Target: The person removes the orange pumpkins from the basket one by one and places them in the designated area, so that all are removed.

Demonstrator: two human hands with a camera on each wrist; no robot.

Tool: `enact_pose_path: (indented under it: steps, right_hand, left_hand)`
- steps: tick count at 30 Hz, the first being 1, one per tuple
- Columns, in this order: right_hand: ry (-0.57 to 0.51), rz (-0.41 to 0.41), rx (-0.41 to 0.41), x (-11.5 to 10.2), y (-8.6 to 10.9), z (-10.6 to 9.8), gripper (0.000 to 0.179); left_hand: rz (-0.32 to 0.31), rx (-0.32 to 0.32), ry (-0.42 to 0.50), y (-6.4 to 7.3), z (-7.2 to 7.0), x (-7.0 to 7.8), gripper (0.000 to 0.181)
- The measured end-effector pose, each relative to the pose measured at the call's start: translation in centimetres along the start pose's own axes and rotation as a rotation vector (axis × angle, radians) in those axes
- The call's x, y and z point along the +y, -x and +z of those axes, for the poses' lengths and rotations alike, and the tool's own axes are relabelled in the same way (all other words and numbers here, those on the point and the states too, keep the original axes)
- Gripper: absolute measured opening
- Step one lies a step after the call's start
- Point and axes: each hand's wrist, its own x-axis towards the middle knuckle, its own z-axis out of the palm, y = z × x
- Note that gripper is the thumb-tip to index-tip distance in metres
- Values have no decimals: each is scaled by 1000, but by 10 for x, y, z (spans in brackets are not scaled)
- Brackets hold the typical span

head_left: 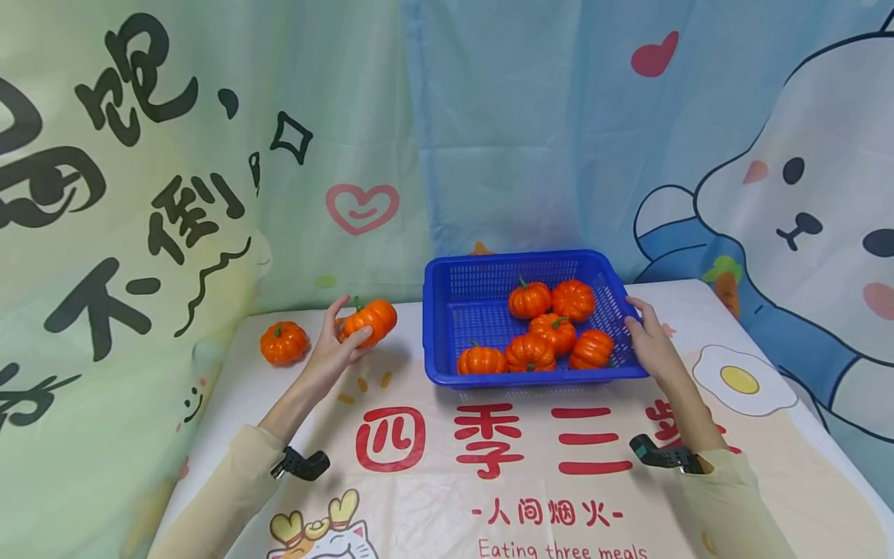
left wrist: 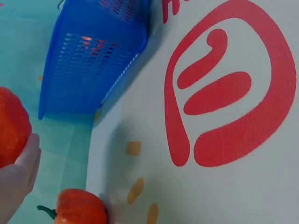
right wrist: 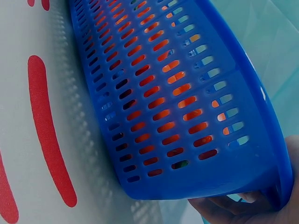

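In the head view, the person's left hand point(head_left: 330, 351) grips a held pumpkin point(head_left: 375, 320) between thumb and fingers, raised above the white table cover point(head_left: 419, 497), at 9 o'clock from the blue basket point(head_left: 438, 310) and apart from it. The held pumpkin's broad axis slants from about 8 to 2 o'clock. A green stem point(head_left: 358, 303) at its upper edge points to 12, but whether it belongs to this one or to the half-hidden pumpkin point(left wrist: 80, 208) behind cannot be told; in the left wrist view that second one's stem points to 9. Another, the left pumpkin point(head_left: 284, 344), sits on the cover at roughly 8 to 9 o'clock from the one in the hand. The right hand point(head_left: 653, 339) grips the basket's rim at its 3 o'clock end, fingers reaching beneath in the right wrist view. The basket's long axis runs 9 to 3, and six more lie inside: the rear-left pumpkin point(head_left: 531, 301) points its stem to about 11, the front-left pumpkin point(head_left: 482, 361) likewise, and the front-right pumpkin point(head_left: 590, 349) towards 4.
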Motion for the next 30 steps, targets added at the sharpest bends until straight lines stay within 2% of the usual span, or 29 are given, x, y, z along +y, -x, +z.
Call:
enact_pose_path:
  steps: [6, 13, 17, 21, 30]
  right_hand:
    - [-2, -1, -3, -1, 0, -1, 59]
    - [4, 0, -1, -1, 0, -1, 58]
    - [-4, -3, -6, -2, 1, 0, 58]
    - [-10, -10, -4, -2, 1, 0, 58]
    - [-6, 5, -5, -1, 0, -1, 59]
  left_hand:
    - [-35, 6, -50, 1, -2, -3, 81]
    - [-106, 17, -230, 4, 0, -8, 91]
    - [-133, 19, -287, 4, 4, -14, 96]
    - [-110, 30, -326, 3, 7, -20, 95]
    - [-96, -10, -405, 5, 14, -31, 95]
